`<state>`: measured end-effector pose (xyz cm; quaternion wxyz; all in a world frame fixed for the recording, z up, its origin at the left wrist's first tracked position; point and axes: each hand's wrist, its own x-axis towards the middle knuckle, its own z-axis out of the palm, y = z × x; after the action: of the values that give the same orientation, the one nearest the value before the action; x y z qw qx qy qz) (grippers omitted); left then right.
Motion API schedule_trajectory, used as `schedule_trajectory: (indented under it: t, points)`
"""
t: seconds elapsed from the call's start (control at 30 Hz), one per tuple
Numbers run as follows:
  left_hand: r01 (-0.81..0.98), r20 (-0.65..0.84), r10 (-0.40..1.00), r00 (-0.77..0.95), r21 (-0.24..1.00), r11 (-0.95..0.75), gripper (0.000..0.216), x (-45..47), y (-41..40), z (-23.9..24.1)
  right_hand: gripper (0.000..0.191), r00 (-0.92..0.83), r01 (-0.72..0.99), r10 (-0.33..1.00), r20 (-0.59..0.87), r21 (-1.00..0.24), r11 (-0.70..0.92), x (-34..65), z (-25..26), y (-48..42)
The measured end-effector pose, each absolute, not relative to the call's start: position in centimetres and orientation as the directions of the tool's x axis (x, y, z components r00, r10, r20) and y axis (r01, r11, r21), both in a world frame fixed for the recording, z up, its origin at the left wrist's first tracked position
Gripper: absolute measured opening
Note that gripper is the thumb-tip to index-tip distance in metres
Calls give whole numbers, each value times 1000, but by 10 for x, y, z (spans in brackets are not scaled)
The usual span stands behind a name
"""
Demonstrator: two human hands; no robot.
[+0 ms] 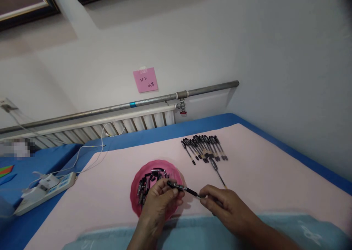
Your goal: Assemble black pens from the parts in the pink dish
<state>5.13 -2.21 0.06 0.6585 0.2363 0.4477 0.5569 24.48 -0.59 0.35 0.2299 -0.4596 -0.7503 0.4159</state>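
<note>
Between my two hands is a black pen (191, 191), tilted down to the right. My left hand (159, 202) pinches its capped end, over the right side of a pink bowl (134, 195). My right hand (225, 206) grips the other end, which its fingers partly hide. Inside the bowl lie several black and clear pen caps (143, 189). Beyond my hands, several capped black pens (205, 147) lie side by side in a row. One more pen (218, 172) lies just in front of the row, its near end close to my right hand.
A pale pink sheet (264, 169) covers the blue table (231, 118). At left a white power strip (60, 185) holds plugs and trailing cables. A light blue cloth (288, 228) lies along the near edge. Behind are a radiator (143, 121), a pipe (211, 87) and the wall.
</note>
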Motion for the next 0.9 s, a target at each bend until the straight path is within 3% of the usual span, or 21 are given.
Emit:
schedule_trajectory:
  t: [0.5, 0.9]
  points:
    - [-507, -330, 944, 8, 812, 289, 29, 48, -19, -3, 25, -473, 447, 875, -107, -885, 133, 243, 9, -6]
    - [-469, -333, 943, 14, 831, 300, 27, 48, -20, 0, 24, -483, 419, 871, -86, -897, 144, 242, 7, -6]
